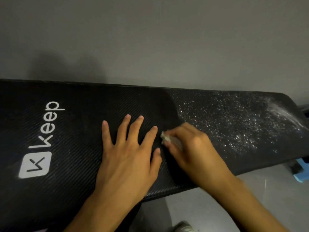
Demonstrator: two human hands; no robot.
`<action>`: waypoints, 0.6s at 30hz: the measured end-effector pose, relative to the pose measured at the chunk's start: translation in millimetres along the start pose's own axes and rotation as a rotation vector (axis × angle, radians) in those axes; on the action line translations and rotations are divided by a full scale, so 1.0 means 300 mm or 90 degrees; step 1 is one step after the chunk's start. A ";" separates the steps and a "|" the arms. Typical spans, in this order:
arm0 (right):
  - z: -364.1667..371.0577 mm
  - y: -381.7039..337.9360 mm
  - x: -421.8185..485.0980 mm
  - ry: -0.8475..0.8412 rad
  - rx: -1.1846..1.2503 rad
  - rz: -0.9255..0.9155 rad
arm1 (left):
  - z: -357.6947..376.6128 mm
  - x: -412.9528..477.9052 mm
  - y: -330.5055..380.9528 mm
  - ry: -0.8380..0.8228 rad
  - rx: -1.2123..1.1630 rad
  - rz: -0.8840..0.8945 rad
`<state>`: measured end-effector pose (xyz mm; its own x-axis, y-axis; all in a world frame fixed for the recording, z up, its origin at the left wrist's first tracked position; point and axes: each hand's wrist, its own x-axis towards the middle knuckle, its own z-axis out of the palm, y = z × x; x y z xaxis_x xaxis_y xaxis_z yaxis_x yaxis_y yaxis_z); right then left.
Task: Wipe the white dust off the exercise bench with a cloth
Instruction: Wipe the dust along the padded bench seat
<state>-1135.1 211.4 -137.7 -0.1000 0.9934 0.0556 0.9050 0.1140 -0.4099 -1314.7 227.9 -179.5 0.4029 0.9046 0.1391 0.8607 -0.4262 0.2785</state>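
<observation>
A black padded exercise bench [80, 118] runs across the view, with a white "Keep" logo at its left. White dust [237, 121] speckles its right part, thickest near the far right end. My left hand [132, 154] lies flat on the bench's middle, fingers spread, holding nothing. Just to its right, my right hand [189, 144] is closed on a small pale cloth [165, 138], which peeks out at the fingertips and presses on the bench. The hand is blurred.
A grey wall rises directly behind the bench. Grey floor shows below the front edge at the right. A light blue object [301, 174] sits on the floor under the bench's right end. A shoe [184, 227] is at the bottom edge.
</observation>
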 end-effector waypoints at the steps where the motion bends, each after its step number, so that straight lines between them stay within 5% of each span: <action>1: -0.010 -0.006 -0.048 -0.025 0.027 -0.011 | 0.000 0.000 0.000 0.002 0.000 0.004; 8: 0.000 0.033 -0.062 0.074 -0.028 0.021 | 0.030 0.005 0.074 0.048 -0.020 0.007; 12: -0.017 0.033 -0.195 -0.010 0.062 -0.011 | 0.032 0.003 0.058 0.064 -0.031 0.008; 18: -0.025 0.092 -0.158 0.087 -0.021 0.051 | 0.041 0.026 0.125 0.034 -0.034 0.015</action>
<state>-1102.3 167.4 -144.8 0.0290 0.9885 0.1486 0.9208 0.0314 -0.3887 -1275.4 219.1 -179.6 0.4040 0.8935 0.1960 0.8330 -0.4479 0.3248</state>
